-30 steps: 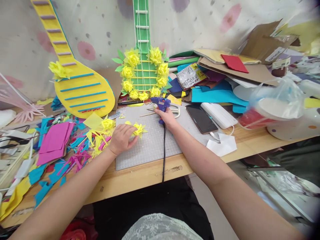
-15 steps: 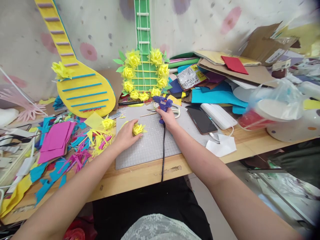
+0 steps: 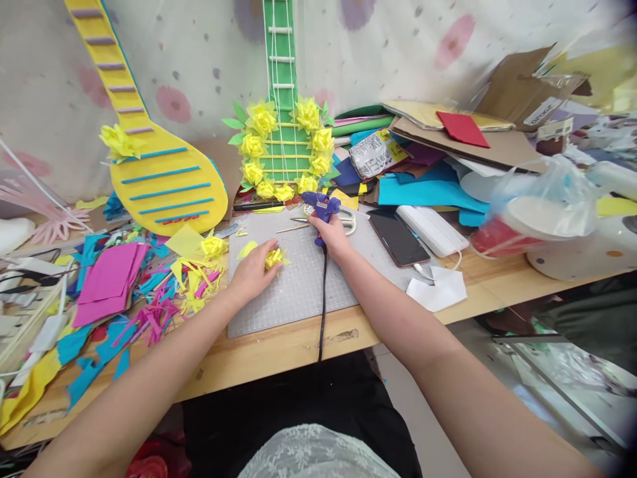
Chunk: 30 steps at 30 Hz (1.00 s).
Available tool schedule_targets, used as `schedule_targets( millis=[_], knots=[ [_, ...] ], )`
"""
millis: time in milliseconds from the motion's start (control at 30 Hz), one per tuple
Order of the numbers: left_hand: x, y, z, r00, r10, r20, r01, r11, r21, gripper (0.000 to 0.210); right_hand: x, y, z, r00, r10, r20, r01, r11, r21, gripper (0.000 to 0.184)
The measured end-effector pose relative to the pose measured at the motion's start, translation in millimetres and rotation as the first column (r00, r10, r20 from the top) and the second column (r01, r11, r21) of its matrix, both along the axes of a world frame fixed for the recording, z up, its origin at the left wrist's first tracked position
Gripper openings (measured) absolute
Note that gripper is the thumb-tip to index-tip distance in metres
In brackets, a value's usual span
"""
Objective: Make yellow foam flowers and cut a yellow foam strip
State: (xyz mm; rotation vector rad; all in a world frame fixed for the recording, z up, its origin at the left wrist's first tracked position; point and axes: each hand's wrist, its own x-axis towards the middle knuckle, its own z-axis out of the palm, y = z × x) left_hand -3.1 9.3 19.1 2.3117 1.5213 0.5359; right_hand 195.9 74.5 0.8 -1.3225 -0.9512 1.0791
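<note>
Left hand (image 3: 253, 273) closed around a yellow paper flower (image 3: 275, 257), fingers curled over it, pinning it to the grey mat (image 3: 298, 292). Flower sits near the mat's middle, slightly toward 10 o'clock.

Right hand (image 3: 332, 236) wrapped around the grip of a blue glue gun (image 3: 321, 207), which rests at the mat's 12 o'clock edge, nozzle pointing toward 9 o'clock. Its black cord (image 3: 322, 312) runs down toward 6 o'clock and off the worktop (image 3: 279, 348) edge.

Scissors (image 3: 343, 221) lie just beside the gun, partly hidden by the hand. Phone (image 3: 399, 238) and a white block (image 3: 432, 229) at 3 o'clock of the gun. Green foam guitar (image 3: 281, 133), ringed with like flowers, stands at 12 o'clock; yellow guitar (image 3: 159, 179) at 10 o'clock. Paper scraps (image 3: 149, 292) spread at 9 o'clock of the mat.

Judgement on the step: the flower looks gripped for gluing. Best to hold it by its outer petals with the base clear, keep fingertips away from the nozzle, use a small dab, and keep the cord from dragging over the mat.

Writing: a white label on the cardboard (image 3: 527, 83) at 2 o'clock carries dark letters, too blurred to read. The foil packet (image 3: 375, 153) has print, also unreadable.
</note>
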Motion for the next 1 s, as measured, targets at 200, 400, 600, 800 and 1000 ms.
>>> schedule_targets(
  millis=[200, 400, 600, 800, 1000],
  knots=[
    [0.2, 2.2, 2.4, 0.999, 0.008, 0.045, -0.012, 0.996, 0.086, 0.053, 0.2, 0.2, 1.2, 1.000, -0.002, 0.001, 0.002, 1.000, 0.003, 0.025],
    [2.8, 3.4, 1.3, 0.993, 0.063, 0.101, -0.068, 0.997, 0.044, 0.058, 0.4, -0.7, 2.5, 1.000, 0.003, -0.014, -0.003, 1.000, 0.000, 0.026],
    [2.8, 5.1, 1.0, 0.990, 0.081, 0.115, -0.087, 0.995, 0.042, 0.058, 0.9, -0.9, 1.2, 1.000, -0.006, -0.023, 0.006, 1.000, -0.003, 0.028],
    [2.3, 3.3, 0.0, 0.994, 0.065, 0.093, -0.069, 0.997, 0.038, 0.055, 1.2, 1.1, -0.3, 1.000, -0.008, -0.018, 0.008, 1.000, 0.004, 0.028],
    [-2.1, 21.4, 10.6, 0.983, 0.073, 0.168, -0.098, 0.984, 0.148, 0.056, 2.3, 0.2, 0.4, 1.000, -0.009, 0.012, 0.009, 1.000, 0.003, 0.028]
  ],
)
